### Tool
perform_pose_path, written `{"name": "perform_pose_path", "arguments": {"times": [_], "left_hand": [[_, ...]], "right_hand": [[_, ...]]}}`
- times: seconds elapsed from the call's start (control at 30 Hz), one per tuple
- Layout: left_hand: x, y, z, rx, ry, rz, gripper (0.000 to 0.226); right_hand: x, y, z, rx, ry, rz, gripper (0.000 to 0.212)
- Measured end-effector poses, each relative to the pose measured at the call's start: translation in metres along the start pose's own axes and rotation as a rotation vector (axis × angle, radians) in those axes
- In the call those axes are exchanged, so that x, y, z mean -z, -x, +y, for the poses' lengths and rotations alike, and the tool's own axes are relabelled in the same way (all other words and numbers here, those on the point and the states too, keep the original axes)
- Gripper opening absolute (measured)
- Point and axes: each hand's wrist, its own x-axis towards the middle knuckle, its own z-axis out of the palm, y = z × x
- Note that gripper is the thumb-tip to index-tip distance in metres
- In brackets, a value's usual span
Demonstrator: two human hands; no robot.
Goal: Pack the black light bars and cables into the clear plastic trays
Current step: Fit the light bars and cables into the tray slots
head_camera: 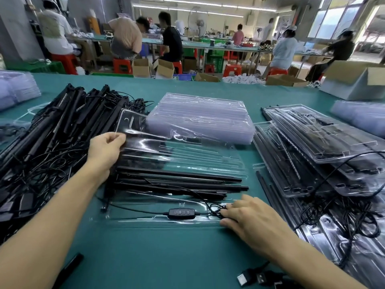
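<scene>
Left hand (108,151) grips the left edge of the clear tray lid (166,151), with fingers and thumb curled round the plastic and the lid held tilted above the tray. Right hand (250,220) lies with fingers extended, pressing the coiled cable (216,208).

From my station I log, by size:
- green table (166,257)
- loose light bar pile (62,126), at left
- empty tray stack (198,115), behind
- open clear plastic tray (158,223), centre
- seated light bars (177,182), inside it
- inline controller (181,213), in the near channel

Risk: I judge that closing the lid while cable loops stand proud of the channel pinches the cable or prevents the lid seating. One cable end (103,209) lies past the tray's left edge and could be trapped.
</scene>
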Motion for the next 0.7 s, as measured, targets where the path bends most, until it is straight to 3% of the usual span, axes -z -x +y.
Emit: {"name": "perform_pose_path", "arguments": {"times": [0.1,0.17,0.33,0.43,0.57,0.7], "left_hand": [[0.007,0.001,-0.011,0.096,-0.091,0.019,0.015],[0.011,0.008,-0.02,0.067,-0.142,0.06,0.012],[0.017,0.024,-0.023,-0.062,0.073,0.082,0.021],[0.023,0.028,-0.019,-0.022,0.208,0.061,0.026],[0.028,0.031,-0.018,0.036,0.229,0.155,0.034],[0.025,0.027,-0.014,-0.054,0.239,0.165,0.036]], "right_hand": [[-0.001,0.004,-0.001,0.039,-0.016,0.016,0.042],[-0.001,0.006,-0.003,0.076,-0.008,0.02,0.042],[-0.002,0.011,-0.001,0.13,-0.06,0.01,0.035],[0.003,0.011,0.002,0.177,-0.04,0.069,0.021],[0.001,0.006,0.003,0.212,0.055,0.141,0.007],[-0.006,0.001,-0.001,0.227,0.082,0.135,0.019]]}}
